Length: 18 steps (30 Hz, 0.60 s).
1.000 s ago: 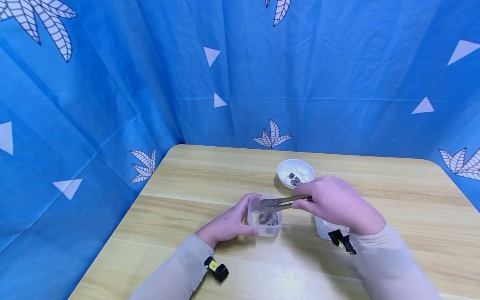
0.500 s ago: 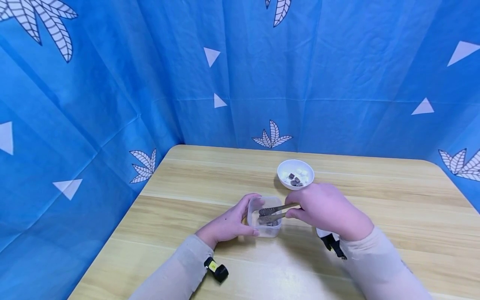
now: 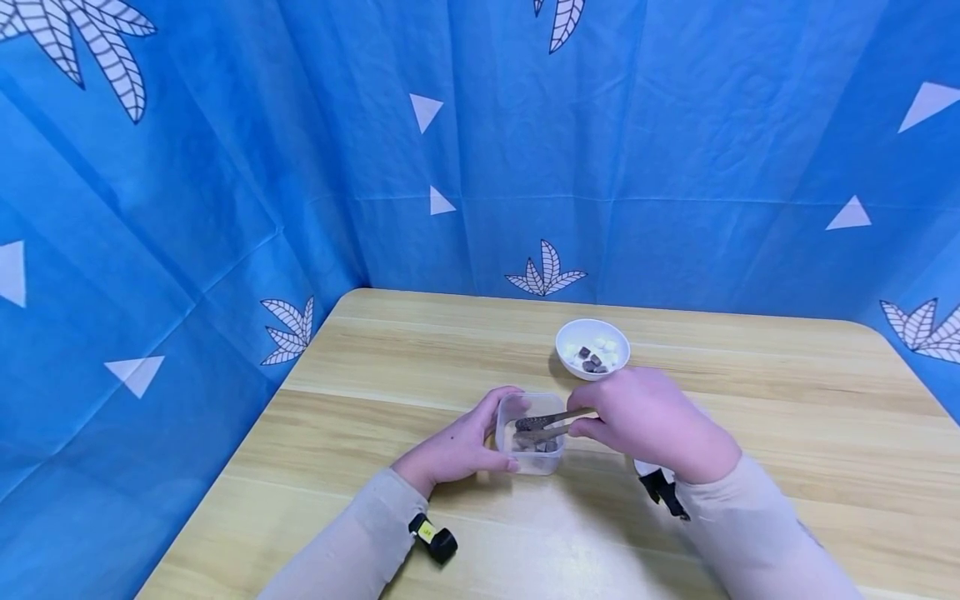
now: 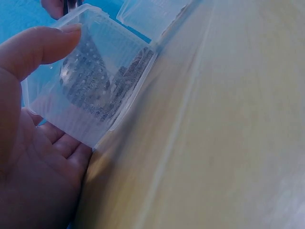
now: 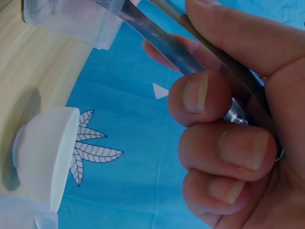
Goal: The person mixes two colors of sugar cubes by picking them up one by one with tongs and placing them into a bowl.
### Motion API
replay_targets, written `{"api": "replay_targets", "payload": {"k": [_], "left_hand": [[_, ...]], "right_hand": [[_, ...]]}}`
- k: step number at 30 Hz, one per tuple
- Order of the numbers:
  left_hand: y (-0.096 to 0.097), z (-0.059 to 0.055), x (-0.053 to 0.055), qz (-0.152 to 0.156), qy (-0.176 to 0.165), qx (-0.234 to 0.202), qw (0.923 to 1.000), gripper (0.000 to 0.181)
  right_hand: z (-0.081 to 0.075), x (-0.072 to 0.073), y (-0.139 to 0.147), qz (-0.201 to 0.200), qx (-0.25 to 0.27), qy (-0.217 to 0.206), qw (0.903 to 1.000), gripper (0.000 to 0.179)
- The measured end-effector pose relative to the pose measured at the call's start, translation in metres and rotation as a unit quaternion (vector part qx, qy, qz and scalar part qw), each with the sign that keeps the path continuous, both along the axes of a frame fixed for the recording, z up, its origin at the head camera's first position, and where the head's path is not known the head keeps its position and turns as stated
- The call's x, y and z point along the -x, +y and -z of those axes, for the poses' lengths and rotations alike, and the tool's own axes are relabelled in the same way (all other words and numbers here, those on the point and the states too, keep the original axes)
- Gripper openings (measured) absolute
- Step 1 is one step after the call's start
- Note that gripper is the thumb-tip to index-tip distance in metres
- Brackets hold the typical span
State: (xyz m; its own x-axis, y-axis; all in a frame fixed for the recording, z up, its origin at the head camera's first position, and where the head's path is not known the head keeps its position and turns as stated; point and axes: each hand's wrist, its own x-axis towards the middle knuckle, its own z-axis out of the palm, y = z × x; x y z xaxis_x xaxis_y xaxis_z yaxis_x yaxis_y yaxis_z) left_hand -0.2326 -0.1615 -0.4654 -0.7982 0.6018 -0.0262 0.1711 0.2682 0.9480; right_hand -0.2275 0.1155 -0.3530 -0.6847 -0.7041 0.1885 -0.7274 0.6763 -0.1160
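Note:
My left hand (image 3: 468,442) grips a small clear plastic container (image 3: 534,465), thumb on the near side and fingers round the far side. Several dark brown cubes (image 3: 547,447) lie at its bottom, partly covered by the tongs' heads. My right hand (image 3: 652,425) holds metal tongs (image 3: 558,416), its fingers curled round the handles in the right wrist view. The tongs reach down into the container, their perforated heads (image 4: 86,71) showing through its wall in the left wrist view. Whether a cube is pinched between them I cannot tell.
Behind the container stands a white bowl (image 3: 592,327) with a few dark cubes (image 3: 595,364) and several white pieces (image 3: 604,343). A second clear container (image 4: 152,16) is to the right, mostly hidden under my right wrist in the head view. A blue curtain (image 3: 480,150) hangs behind the wooden table (image 3: 390,358).
My right hand has moved left and slightly down, bringing the tongs' heads lower into the container among the cubes. My left hand and the container stay in place.

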Motion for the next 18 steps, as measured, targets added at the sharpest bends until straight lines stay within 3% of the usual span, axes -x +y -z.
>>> {"api": "replay_targets", "payload": {"k": [10,18], "left_hand": [[0.0,0.001,0.002,0.001,0.006,0.002,1.0,0.09],[0.0,0.002,0.002,0.012,0.004,-0.011,0.9999,0.09]], "right_hand": [[-0.005,0.005,0.007,-0.013,0.04,-0.012,0.9991,0.006],[0.003,0.004,-0.004,0.03,0.008,-0.004,0.9995,0.013]]}}
